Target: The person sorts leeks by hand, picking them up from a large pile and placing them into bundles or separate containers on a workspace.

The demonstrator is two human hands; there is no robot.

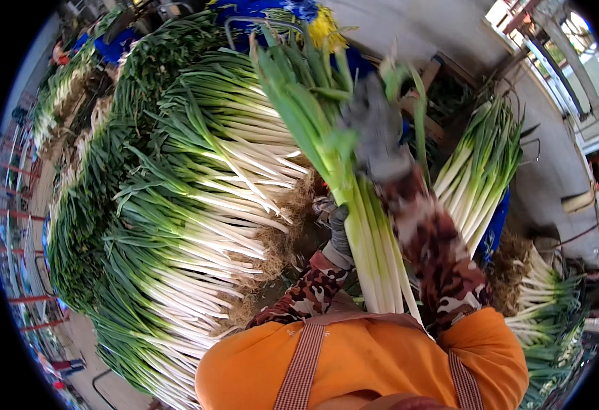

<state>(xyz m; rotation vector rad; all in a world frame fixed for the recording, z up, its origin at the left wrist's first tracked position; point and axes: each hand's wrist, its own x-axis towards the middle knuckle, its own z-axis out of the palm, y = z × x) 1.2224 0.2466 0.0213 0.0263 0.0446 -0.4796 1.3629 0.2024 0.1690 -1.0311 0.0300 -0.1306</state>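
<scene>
A thick bunch of long green onions stands nearly upright in front of my body, white stalks down and broad green leaves up. My left hand, in a grey glove, is closed around the left side of its stalks. Beside the upper leaves is my right hand, in a dark grey glove and smeared by motion. Its fingers are too blurred to show whether they grip anything. A few leaves stick out past it on the right. Camouflage sleeves cover both forearms.
A large heap of green onions fills the left, roots facing me. Another bunch leans on the right near a pale wall. More onions lie at lower right. Blue and yellow material is at the back.
</scene>
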